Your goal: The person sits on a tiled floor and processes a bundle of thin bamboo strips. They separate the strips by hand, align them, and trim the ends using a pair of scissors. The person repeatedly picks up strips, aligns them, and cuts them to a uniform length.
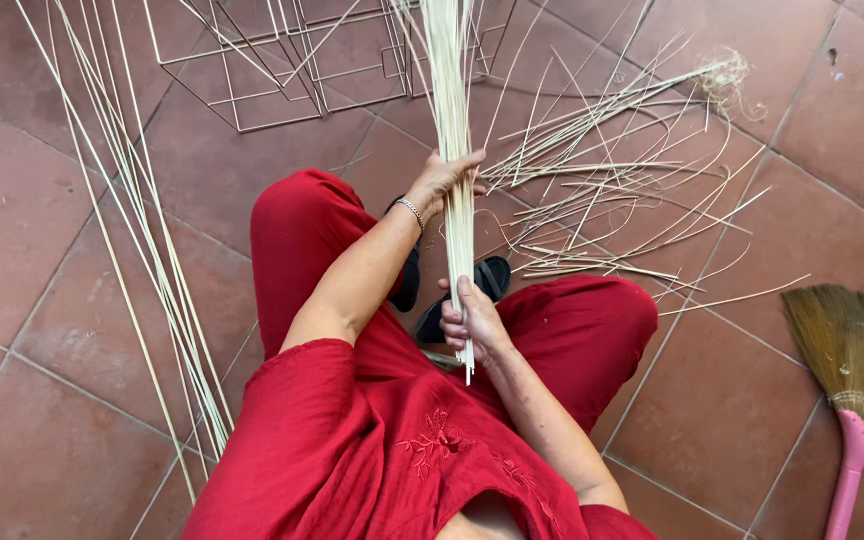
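A tight bundle of pale cane strips (455, 110) stands nearly upright in front of me, running from the top of the view down to my lap. My left hand (442, 180), with a thin bracelet on the wrist, is closed around the bundle at mid-height. My right hand (474, 322) grips the bundle near its lower end, thumb pointing up along the strips. I am seated in red clothes, knees apart, with black sandals (452, 290) on the tiled floor between them.
Long cane strips (142, 230) lie on the floor to my left. A loose tangle of thinner strips (612, 170) spreads to the right. A metal wire frame (292, 60) lies at the top. A broom with a pink handle (857, 400) rests at the right edge.
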